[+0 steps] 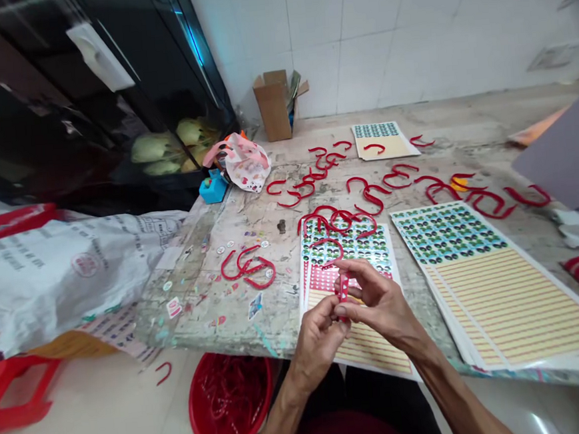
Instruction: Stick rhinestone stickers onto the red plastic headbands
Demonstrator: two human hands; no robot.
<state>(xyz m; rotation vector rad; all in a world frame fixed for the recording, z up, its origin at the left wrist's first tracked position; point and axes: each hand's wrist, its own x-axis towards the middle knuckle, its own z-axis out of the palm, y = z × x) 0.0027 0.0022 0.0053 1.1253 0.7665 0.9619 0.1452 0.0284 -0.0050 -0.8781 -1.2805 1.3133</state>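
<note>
I find it fairly bright in here, a cool, even light on the white tiled wall (381, 42) and worktable (281, 201), with only soft shadows; where the lamp hangs, I can't tell. The black cabinet (152, 74) at left stays dim, but a cyan-blue streak gleams on its glossy front. White glare flares off the floor (560, 413) at lower right. The left hand (319, 338) and right hand (383, 300) look fairly clear; the outer edges stretch and blur, the upper right corner darkening.
</note>
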